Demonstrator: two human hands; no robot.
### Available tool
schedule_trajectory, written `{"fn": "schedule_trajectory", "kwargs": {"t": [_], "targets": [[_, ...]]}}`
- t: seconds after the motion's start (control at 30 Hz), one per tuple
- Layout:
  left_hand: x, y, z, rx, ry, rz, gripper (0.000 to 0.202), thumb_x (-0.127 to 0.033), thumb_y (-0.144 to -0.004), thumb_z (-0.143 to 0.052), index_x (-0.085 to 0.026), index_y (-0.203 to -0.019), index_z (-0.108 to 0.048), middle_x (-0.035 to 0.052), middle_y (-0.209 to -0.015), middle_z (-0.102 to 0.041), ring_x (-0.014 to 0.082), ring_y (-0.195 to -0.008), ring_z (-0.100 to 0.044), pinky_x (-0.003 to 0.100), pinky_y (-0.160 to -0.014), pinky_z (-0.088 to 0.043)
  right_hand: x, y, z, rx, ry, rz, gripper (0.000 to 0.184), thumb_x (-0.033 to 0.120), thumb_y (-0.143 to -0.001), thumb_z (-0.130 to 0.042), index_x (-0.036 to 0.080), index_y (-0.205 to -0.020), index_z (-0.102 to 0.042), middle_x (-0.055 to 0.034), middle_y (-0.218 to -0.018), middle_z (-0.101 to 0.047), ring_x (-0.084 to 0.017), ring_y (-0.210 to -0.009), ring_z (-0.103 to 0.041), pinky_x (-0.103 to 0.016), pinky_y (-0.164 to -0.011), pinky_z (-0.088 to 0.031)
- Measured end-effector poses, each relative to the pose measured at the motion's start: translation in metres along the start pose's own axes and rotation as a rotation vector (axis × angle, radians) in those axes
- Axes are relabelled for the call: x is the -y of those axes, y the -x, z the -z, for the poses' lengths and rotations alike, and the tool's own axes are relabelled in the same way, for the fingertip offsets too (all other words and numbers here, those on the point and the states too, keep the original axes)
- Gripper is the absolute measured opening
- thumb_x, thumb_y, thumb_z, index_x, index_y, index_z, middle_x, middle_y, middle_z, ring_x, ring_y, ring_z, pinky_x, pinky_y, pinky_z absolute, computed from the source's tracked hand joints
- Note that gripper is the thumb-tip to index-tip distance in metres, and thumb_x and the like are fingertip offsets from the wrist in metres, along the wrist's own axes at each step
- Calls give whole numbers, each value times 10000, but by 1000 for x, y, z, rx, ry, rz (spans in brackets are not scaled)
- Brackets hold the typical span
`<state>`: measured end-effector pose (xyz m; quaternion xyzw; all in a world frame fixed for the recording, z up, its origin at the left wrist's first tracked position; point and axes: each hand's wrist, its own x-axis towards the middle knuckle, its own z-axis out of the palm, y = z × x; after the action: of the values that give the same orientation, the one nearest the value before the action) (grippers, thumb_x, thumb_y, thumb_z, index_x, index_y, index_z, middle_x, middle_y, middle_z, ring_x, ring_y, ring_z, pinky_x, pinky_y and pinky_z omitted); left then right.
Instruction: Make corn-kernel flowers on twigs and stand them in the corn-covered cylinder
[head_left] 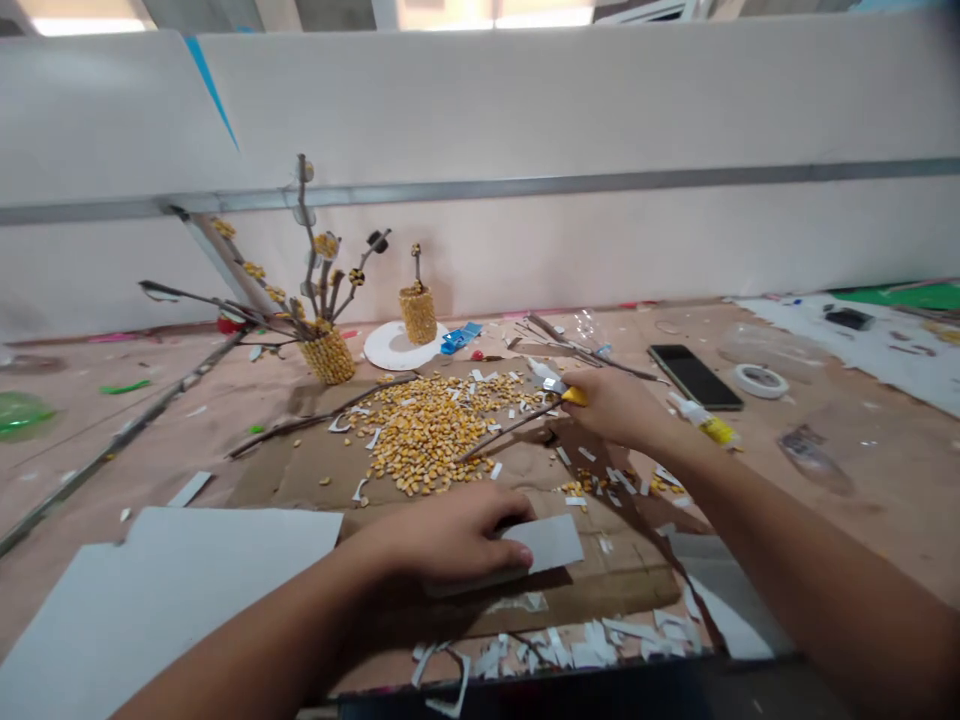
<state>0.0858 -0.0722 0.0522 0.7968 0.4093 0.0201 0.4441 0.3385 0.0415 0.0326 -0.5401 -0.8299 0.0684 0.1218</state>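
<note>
My left hand (465, 530) is closed on a white strip of card (555, 545), low over the cardboard sheet (285, 475). Thumb and fingers grip its near end. Farther off to the right, my right hand (611, 400) is closed around a yellow utility knife (574, 395), whose grey blade end points left. Most of the knife's body is hidden by the fingers. A pile of corn kernels (431, 430) lies on the cardboard beyond my left hand. One thin twig (510, 430) runs from the pile toward the knife; whether they touch, I cannot tell.
Two kernel-covered pots, a larger one (328, 355) with twigs and a smaller one (418, 315), stand at the back. To the right lie a phone (694, 375), a tape roll (760, 380) and a glue bottle (709, 422). White paper scraps (592, 645) litter the near edge.
</note>
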Motion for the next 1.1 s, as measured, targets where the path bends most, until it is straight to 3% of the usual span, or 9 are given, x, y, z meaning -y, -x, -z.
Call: {"fn": "schedule_trajectory", "kwargs": {"t": [0.2,0.4,0.5,0.6,0.7,0.77,0.93,1.0,1.1], "targets": [[-1,-1,0,-61,212,61,170,-340,-914,-625,-207,-1000,-685,60,-1024,-735,235,-912,-684,336,-762,-521,-27,-7,1,-38,-129,-15,30,226,-837,-678,213,-859,-694,-56,-839,-726,-211,-756,-607,-283,-665,-347],[9,-16,-12,-242,949,195,446,-567,-938,-650,-240,-1178,-465,31,-804,-698,200,-623,-700,336,-542,-593,-31,-5,10,-258,-354,-48,341,507,-1021,-471,221,-861,-568,-22,-715,-581,-194,-665,-511,-314,-656,-364],[10,-20,-9,-410,1007,207,487,-532,-890,-736,-243,-1164,-456,15,-751,-695,170,-532,-663,272,-466,-548,-25,0,12,-330,-500,-51,467,645,-1045,-364,233,-923,-547,0,-711,-532,-182,-647,-506,-308,-630,-403],[9,-19,-2,-490,1044,232,467,-353,-815,-791,-231,-1164,-506,2,-763,-687,150,-527,-637,258,-463,-537,-19,3,13,-421,-636,-92,476,692,-1046,-312,253,-983,-483,6,-751,-497,-171,-627,-482,-297,-580,-415],[11,-18,2,-450,1076,224,400,-229,-717,-810,-181,-1042,-581,39,-805,-709,150,-579,-655,254,-497,-545,-11,7,13,-337,-888,-40,416,676,-1025,-427,264,-969,-445,7,-809,-510,-157,-641,-497,-283,-574,-448],[12,-17,3,-434,1072,183,356,-273,-737,-836,-146,-992,-623,70,-817,-725,138,-572,-650,247,-508,-540,-4,11,11,-224,-981,28,423,674,-1012,-474,255,-950,-477,2,-819,-533,-156,-662,-517,-285,-601,-474],[10,-17,-1,-445,1148,88,395,-419,-793,-863,-157,-987,-639,61,-813,-733,164,-585,-680,293,-523,-585,13,22,3,-45,-676,338,498,663,-1062,-350,218,-1038,-571,-34,-847,-601,-179,-726,-543,-312,-689,-452],[8,-16,-3,-460,1186,64,398,-424,-794,-872,-176,-979,-621,47,-803,-735,175,-615,-700,281,-521,-586,17,24,1,-57,-559,452,563,703,-1055,-304,213,-948,-559,-30,-812,-596,-173,-703,-525,-302,-677,-411],[5,-17,-5,-483,1152,61,425,-515,-828,-840,-177,-932,-605,32,-715,-720,158,-571,-688,226,-479,-536,21,26,-3,-117,-521,499,637,754,-1039,-229,219,-828,-503,-1,-724,-536,-156,-634,-481,-279,-619,-340]]}}
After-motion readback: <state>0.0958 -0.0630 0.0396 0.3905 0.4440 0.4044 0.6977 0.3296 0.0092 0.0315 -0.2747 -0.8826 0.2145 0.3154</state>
